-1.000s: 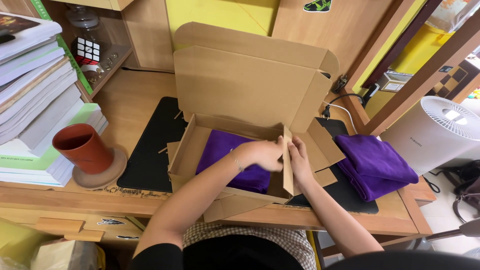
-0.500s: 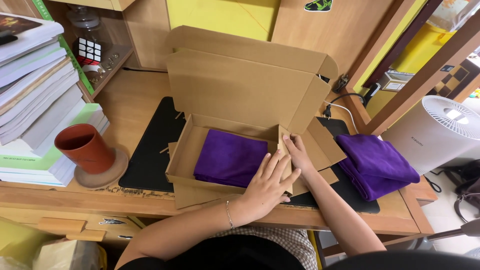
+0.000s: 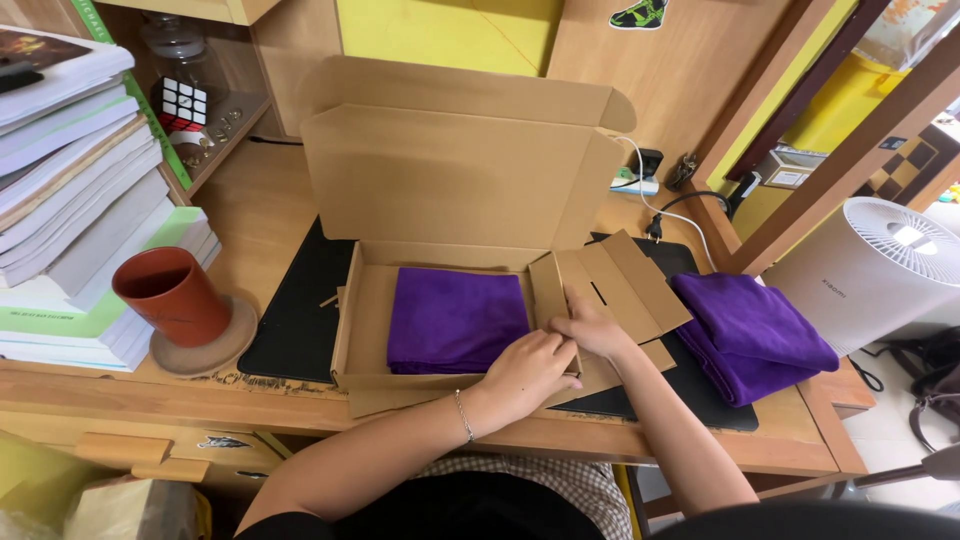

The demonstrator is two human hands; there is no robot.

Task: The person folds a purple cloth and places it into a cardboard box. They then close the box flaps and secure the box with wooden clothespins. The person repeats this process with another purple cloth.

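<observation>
Fingers of the left hand [image 3: 530, 368] curl over the right side wall of the cardboard box [image 3: 365, 310], pressing it; the right hand [image 3: 592, 328] pinches the same wall's flap [image 3: 610, 285] from outside. Inside the box, just left of both hands, lies a folded purple cloth [image 3: 455, 320], on a black mat [image 3: 290, 315].

Brown cardbd box [image 3: 450, 190]; purple cloth [image 3: 457, 320] inside, 2nd purple cloth [image 3: 750, 335]; terracotta cup [image 3: 172, 296]; blk mat [image 3: 290, 320].
</observation>
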